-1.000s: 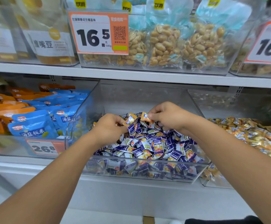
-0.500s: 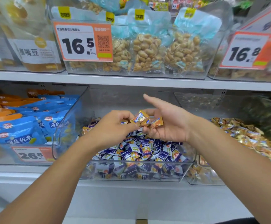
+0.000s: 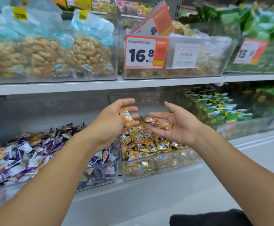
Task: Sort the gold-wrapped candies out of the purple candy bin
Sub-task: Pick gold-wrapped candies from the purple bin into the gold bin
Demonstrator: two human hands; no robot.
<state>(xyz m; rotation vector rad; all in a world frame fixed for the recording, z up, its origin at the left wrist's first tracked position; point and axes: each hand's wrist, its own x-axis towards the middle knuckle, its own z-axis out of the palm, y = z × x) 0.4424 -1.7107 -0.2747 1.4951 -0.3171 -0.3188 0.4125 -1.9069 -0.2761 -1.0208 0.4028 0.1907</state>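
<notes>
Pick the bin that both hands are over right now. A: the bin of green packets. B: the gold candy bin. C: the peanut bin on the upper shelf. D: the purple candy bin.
B: the left hand and right hand, each with gold-wrapped candies on its open fingers, are above the gold candy bin, to the right of the purple candy bin.

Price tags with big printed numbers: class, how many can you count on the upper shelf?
2. The 16.8 tag hangs on the middle clear bin; the 15 tag on the green-packet bin at right. A tilted orange card behind shows no full price.
</notes>
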